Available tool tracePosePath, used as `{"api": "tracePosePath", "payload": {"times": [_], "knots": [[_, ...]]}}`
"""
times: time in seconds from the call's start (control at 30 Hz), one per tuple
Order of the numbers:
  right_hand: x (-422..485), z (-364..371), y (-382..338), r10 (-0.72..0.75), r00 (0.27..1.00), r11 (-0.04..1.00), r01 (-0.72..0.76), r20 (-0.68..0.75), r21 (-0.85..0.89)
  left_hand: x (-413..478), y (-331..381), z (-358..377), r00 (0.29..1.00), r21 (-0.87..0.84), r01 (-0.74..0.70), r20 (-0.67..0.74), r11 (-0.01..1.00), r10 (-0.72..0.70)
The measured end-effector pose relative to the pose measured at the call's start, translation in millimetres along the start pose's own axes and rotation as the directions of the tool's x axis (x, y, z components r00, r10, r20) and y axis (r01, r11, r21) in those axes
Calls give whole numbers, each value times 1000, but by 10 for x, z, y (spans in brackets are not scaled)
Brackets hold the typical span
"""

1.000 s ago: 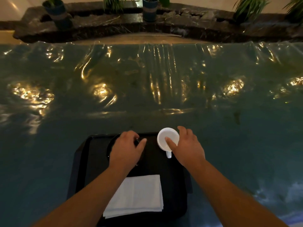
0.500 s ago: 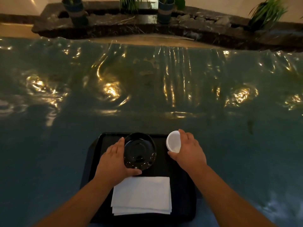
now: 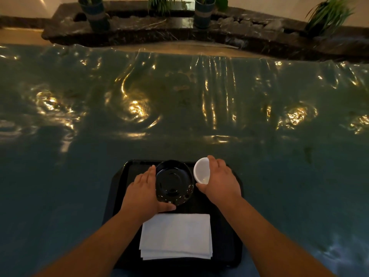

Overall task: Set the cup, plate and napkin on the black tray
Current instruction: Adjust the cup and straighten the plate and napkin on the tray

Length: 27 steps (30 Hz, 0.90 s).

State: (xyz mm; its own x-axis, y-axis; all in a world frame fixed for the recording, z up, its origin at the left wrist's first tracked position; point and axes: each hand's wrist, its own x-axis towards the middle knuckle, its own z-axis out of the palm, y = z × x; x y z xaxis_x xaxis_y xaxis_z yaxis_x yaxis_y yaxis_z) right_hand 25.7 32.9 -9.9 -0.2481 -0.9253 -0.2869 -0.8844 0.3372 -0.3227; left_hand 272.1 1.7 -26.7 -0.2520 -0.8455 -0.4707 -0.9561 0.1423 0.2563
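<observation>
While gripped, plate [image 3: 173, 181] beside cup [image 3: 201, 172].

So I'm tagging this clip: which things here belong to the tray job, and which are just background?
Part of the job:
black tray
black plate, held by the left hand
white cup, tilted, in the right hand
white napkin, lying on the tray

Just background:
plastic table cover
potted plants
stone ledge
</observation>
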Motion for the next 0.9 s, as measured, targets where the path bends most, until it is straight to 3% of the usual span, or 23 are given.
{"api": "tracePosePath", "payload": {"times": [0.1, 0.2, 0.27, 0.37, 0.43, 0.6, 0.9], "knots": [[-9, -19, 21, -8, 999, 1000, 8, 41, 14, -16, -27, 12, 1000, -26, -21, -4, 999, 21], [-156, -38, 97, 11, 1000, 997, -11, -7, 76, -111, -126, 61, 998, -239, -42, -58, 970, 29], [-374, -10, 171, -77, 979, 990, 98, -191, 105, -246, -248, 131, 974, -307, -98, -225, 947, 27], [-788, 190, 289, -341, 881, 923, 380, -329, 61, -495, -440, 337, 881, -124, -289, -423, 949, 213], [-1021, 445, 407, -472, 849, 873, 487, -239, 8, -650, -556, 541, 846, -38, -391, -409, 920, 343], [-1267, 912, 671, -517, 856, 850, 516, 19, -105, -814, -779, 951, 858, 110, -425, -269, 899, 438], [-1275, 979, 708, -532, 847, 830, 527, 25, -181, -850, -681, 829, 895, 158, -382, -181, 911, 407]]}}
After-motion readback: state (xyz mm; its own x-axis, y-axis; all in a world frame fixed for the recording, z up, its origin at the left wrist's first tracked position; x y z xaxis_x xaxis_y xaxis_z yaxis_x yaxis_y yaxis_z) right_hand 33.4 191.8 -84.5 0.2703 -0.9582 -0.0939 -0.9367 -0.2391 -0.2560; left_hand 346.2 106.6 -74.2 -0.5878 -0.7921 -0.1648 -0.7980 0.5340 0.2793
